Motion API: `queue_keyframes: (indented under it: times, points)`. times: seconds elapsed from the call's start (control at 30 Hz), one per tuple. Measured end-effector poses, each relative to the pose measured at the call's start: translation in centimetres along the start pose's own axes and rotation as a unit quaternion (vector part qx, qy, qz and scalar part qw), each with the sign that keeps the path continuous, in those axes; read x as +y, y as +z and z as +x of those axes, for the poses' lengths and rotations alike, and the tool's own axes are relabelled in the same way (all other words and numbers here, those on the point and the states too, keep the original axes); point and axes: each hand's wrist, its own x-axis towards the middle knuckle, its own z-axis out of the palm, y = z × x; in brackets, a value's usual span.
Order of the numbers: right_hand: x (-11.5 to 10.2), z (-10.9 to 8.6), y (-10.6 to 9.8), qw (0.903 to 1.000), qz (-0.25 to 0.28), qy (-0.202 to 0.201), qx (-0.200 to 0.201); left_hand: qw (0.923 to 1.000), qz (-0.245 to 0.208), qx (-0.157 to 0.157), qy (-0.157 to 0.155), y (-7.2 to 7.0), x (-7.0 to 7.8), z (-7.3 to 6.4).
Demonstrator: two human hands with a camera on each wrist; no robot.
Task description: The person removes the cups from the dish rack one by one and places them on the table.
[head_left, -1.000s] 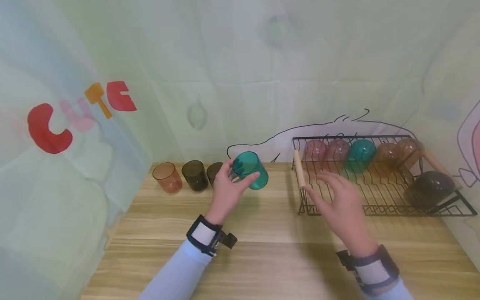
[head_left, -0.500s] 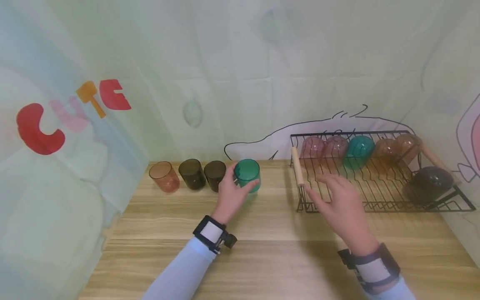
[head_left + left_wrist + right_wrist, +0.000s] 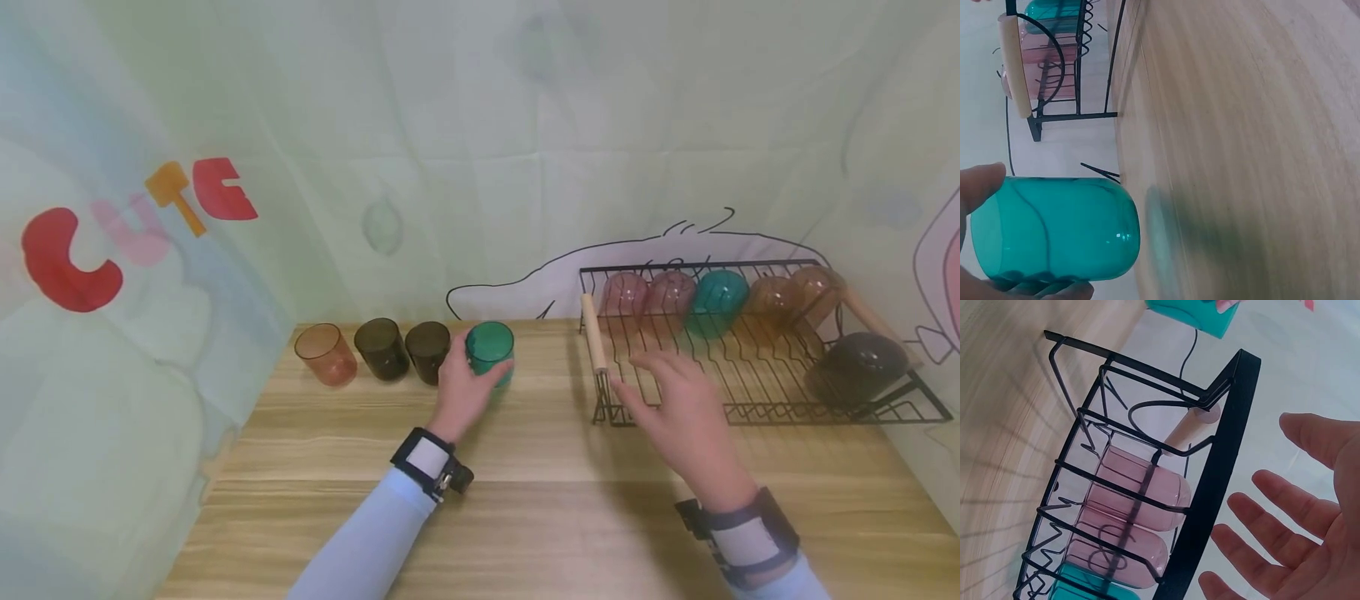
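My left hand (image 3: 462, 390) grips a teal transparent glass (image 3: 491, 343), thumb on one side and fingers round the other. The glass is upright, low at the back of the table; the left wrist view shows its rounded base (image 3: 1129, 231) close over the wood, with a green shadow beside it. Just left of it stands a dark brown glass (image 3: 428, 352), partly behind my fingers. My right hand (image 3: 686, 417) hovers before the left end of the black wire rack (image 3: 660, 421). Its fingers are spread and loosely bent, holding nothing, as the right wrist view also shows.
Another dark glass (image 3: 382, 350) and an amber-pink glass (image 3: 326, 356) continue the row leftward. Upside-down in the rack are two pink glasses (image 3: 626, 296), a teal one (image 3: 718, 302), two amber ones (image 3: 772, 304) and a dark one (image 3: 858, 369). A patterned curtain (image 3: 480, 208) backs the table.
My left hand has lowered the teal glass toward the table, beside the dark glass, and turned it from tilted to upright. The right hand has stayed nearly still.
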Motion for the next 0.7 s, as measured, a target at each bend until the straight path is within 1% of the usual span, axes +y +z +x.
queue_keyframes:
  times: [0.3, 0.53, 0.7]
  points:
    - [0.1, 0.1, 0.0, 1.0, 0.002, -0.004, 0.004, 0.9995, 0.005, 0.003, -0.03, 0.3, -0.8, 0.6]
    - [0.2, 0.1, 0.0, 1.0, -0.001, 0.001, 0.002, 0.9991, 0.015, 0.013, -0.036, 0.4, -1.2, 0.9]
    - [0.2, 0.0, 0.1, 1.0, 0.0, 0.001, 0.001, 0.9983, 0.025, 0.017, -0.05, 0.6, -1.6, 1.3]
